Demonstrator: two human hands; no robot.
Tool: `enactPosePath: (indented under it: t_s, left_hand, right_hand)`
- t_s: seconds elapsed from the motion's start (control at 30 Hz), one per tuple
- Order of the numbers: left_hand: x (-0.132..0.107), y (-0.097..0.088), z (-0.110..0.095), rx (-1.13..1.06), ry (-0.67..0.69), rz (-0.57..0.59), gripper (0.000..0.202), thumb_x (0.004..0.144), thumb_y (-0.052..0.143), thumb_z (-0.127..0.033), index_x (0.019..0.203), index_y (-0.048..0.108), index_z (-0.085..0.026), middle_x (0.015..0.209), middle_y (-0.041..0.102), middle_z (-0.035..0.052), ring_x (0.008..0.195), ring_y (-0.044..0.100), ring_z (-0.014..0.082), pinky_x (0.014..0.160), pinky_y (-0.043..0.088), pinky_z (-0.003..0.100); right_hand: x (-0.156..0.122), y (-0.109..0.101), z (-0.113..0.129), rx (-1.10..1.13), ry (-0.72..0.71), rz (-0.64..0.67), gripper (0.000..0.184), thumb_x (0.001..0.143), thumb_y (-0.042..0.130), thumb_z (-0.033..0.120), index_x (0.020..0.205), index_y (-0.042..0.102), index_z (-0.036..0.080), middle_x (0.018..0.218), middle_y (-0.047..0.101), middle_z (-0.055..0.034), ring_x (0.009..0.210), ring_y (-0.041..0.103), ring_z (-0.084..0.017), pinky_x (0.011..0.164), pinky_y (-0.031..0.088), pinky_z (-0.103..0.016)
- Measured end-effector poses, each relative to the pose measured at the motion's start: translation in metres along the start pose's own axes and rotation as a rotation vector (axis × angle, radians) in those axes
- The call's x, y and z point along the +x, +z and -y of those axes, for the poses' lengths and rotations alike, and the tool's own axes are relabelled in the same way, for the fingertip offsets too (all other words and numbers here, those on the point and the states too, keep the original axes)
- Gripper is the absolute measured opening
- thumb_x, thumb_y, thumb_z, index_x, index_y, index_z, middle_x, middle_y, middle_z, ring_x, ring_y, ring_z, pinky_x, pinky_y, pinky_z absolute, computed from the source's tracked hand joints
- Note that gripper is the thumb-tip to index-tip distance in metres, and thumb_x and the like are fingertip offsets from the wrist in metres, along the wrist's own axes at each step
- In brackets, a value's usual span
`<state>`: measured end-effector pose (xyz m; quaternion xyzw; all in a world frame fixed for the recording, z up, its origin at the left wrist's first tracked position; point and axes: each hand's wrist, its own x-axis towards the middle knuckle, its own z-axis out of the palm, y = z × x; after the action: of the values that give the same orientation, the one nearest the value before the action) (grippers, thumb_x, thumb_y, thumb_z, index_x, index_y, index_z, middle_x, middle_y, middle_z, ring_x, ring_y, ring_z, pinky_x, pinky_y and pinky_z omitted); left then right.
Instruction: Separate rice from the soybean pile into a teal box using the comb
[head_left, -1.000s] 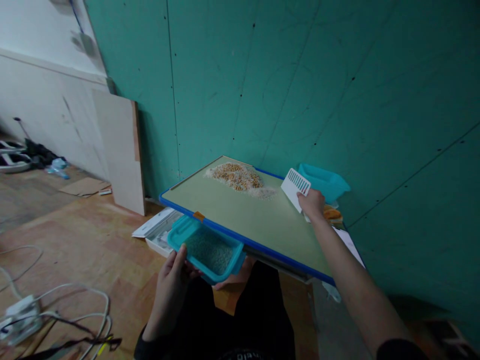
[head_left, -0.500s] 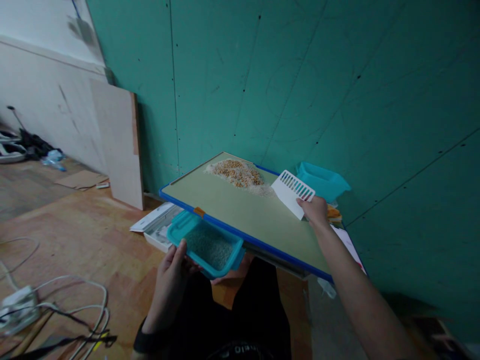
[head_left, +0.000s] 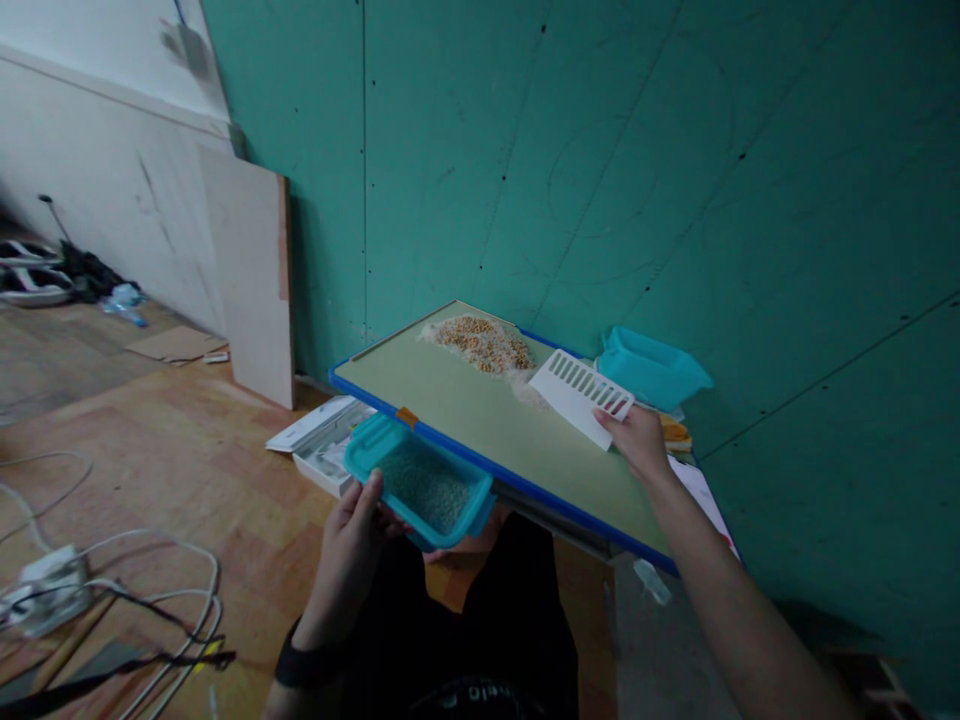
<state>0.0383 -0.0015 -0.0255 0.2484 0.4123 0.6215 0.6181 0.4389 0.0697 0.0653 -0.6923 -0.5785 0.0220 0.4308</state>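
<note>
My left hand (head_left: 352,545) grips the near left corner of a teal plastic box (head_left: 420,482) holding pale grains, held just under the front edge of a green board with a blue rim (head_left: 480,425). My right hand (head_left: 641,438) is closed on a white slotted scraper (head_left: 579,394), whose far edge rests on the board close to a heap of yellow kernels mixed with white grains (head_left: 484,345) at the board's far corner.
A second teal box (head_left: 651,366) sits at the board's far right, against the green wall. A white tray (head_left: 319,450) lies on the wooden floor under the board. A wooden panel (head_left: 251,275) leans on the wall. Cables and a power strip (head_left: 45,590) lie at left.
My right hand has swung the scraper left and flatter, bringing its edge nearer the grain heap. The left hand keeps the teal box at the board's edge. The view shifted slightly.
</note>
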Motion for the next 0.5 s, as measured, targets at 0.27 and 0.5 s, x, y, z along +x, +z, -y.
enactPosePath:
  t_s: [0.27, 0.5]
  left_hand:
    - [0.004, -0.004, 0.006, -0.027, 0.004, 0.018, 0.038, 0.077, 0.079, -0.054, 0.075, 0.061, -0.020, 0.056, 0.063, -0.0041, 0.048, 0.061, 0.0141, 0.051, 0.055, 0.026]
    - [0.000, -0.002, 0.003, -0.017, 0.009, 0.046, 0.037, 0.080, 0.076, -0.054, 0.076, 0.061, -0.020, 0.057, 0.065, -0.0027, 0.049, 0.063, 0.0152, 0.050, 0.054, 0.025]
  right_hand:
    - [-0.003, 0.023, 0.029, -0.143, -0.058, 0.070, 0.022, 0.080, 0.067, 0.034, 0.079, 0.076, 0.014, 0.090, 0.079, -0.0158, 0.087, 0.074, -0.033, 0.077, 0.054, -0.038]
    - [0.004, 0.044, 0.056, -0.187, -0.033, 0.117, 0.018, 0.083, 0.069, 0.029, 0.086, 0.078, 0.013, 0.093, 0.080, -0.0148, 0.086, 0.075, -0.030, 0.073, 0.054, -0.032]
